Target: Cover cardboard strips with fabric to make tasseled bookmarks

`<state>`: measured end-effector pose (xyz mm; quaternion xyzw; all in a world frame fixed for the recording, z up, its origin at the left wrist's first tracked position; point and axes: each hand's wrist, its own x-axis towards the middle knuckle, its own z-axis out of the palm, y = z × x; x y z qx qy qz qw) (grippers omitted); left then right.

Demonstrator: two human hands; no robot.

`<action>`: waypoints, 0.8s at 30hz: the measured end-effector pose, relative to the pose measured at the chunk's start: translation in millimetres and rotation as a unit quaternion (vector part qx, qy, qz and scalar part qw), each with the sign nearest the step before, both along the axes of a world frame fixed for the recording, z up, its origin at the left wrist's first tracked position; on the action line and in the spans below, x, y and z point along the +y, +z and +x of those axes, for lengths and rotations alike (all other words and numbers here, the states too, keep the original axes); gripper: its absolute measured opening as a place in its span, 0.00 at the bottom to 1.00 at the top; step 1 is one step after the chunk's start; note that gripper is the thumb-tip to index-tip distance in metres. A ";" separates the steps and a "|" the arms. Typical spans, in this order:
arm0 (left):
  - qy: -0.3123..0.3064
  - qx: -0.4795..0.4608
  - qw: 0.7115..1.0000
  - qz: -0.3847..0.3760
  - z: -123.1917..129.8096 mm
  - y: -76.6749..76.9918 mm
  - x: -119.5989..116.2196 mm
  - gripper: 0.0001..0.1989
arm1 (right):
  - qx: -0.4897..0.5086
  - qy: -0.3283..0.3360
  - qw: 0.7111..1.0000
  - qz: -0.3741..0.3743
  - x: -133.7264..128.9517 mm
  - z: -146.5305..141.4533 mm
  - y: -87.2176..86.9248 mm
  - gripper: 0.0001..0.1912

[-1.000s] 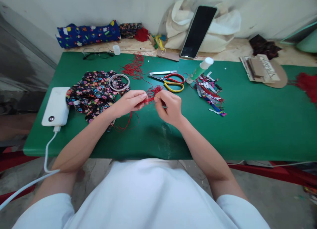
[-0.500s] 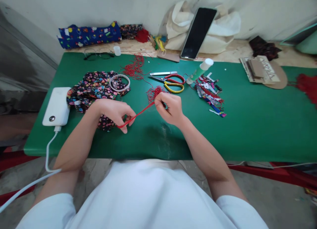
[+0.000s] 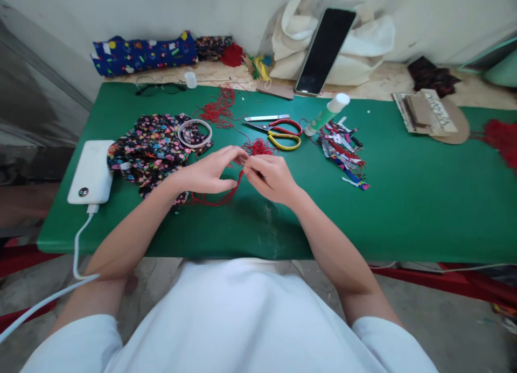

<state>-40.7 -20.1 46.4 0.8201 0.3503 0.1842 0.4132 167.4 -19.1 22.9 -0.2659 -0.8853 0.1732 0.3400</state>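
My right hand (image 3: 271, 178) pinches the end of a bundle of red yarn (image 3: 220, 202) above the green table. The strands hang from it and curve left under my left hand (image 3: 214, 171). That hand has its thumb and fingers apart around the yarn near my right fingertips, not closed on it. Just behind the hands lies a heap of red yarn (image 3: 258, 146), with red and yellow handled scissors (image 3: 285, 134) beside it. To the left, floral cloth (image 3: 141, 147) lies under a pale ring (image 3: 194, 133).
A white power bank (image 3: 91, 171) with a cable sits at the left. Fabric scraps (image 3: 343, 152) and a glue stick (image 3: 328, 113) lie right of the scissors. A phone (image 3: 326, 51) leans at the back.
My left hand has moved right and up to my right fingertips and no longer holds the yarn. The strands, stretched taut before, now hang loose and spread.
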 end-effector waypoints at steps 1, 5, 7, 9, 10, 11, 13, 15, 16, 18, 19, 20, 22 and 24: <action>0.004 -0.036 0.999 -0.036 4.4 -1.9 -2.1 0.17 | -0.007 -0.008 1.000 0.003 0.0 0.1 -0.4 0.10; 0.046 -0.122 0.978 -0.163 18.5 -10.5 -8.3 0.07 | -0.018 -0.033 0.999 0.015 -0.3 -0.3 -1.3 0.10; 0.075 -0.118 0.979 -0.146 21.8 -11.4 -10.0 0.07 | -0.011 -0.046 0.999 0.015 -0.4 -0.5 -1.2 0.11; 0.099 -0.111 0.982 -0.118 22.9 -9.6 -11.4 0.07 | 0.001 -0.058 0.998 0.008 -0.3 -0.6 -0.7 0.11; 0.110 -0.111 0.981 -0.112 23.0 -8.2 -12.3 0.07 | 0.006 -0.062 0.998 0.002 0.0 -0.6 -0.3 0.12; 0.119 -0.114 0.980 -0.111 23.0 -7.0 -13.3 0.07 | 0.012 -0.063 0.998 -0.006 0.2 -0.7 0.0 0.12; 0.133 -0.122 0.978 -0.107 23.3 -5.8 -15.2 0.08 | 0.024 -0.060 0.998 -0.021 0.9 -1.0 0.6 0.12; 0.138 -0.129 0.978 -0.092 24.3 -6.5 -16.6 0.09 | 0.035 -0.057 0.997 -0.029 1.6 -1.4 0.8 0.12; 0.139 -0.129 0.979 -0.079 24.9 -7.1 -17.0 0.09 | 0.041 -0.054 0.997 -0.030 2.0 -1.5 0.8 0.11; 0.139 -0.125 0.981 -0.059 26.2 -7.7 -17.1 0.08 | 0.052 -0.047 0.997 -0.031 2.8 -1.7 0.5 0.11; 0.139 -0.122 0.981 -0.054 26.7 -7.3 -16.9 0.08 | 0.055 -0.042 0.997 -0.032 3.3 -1.7 0.2 0.11; 0.138 -0.116 0.982 -0.050 27.0 -6.4 -16.7 0.08 | 0.055 -0.037 0.997 -0.034 3.8 -1.6 -0.2 0.11; 0.139 -0.097 0.985 -0.043 27.1 -3.5 -16.0 0.08 | 0.046 -0.030 0.998 -0.041 4.8 -1.3 -1.2 0.11; 0.139 -0.074 0.987 -0.032 26.6 -0.9 -15.3 0.09 | 0.030 -0.026 0.998 -0.049 6.0 -1.0 -2.2 0.11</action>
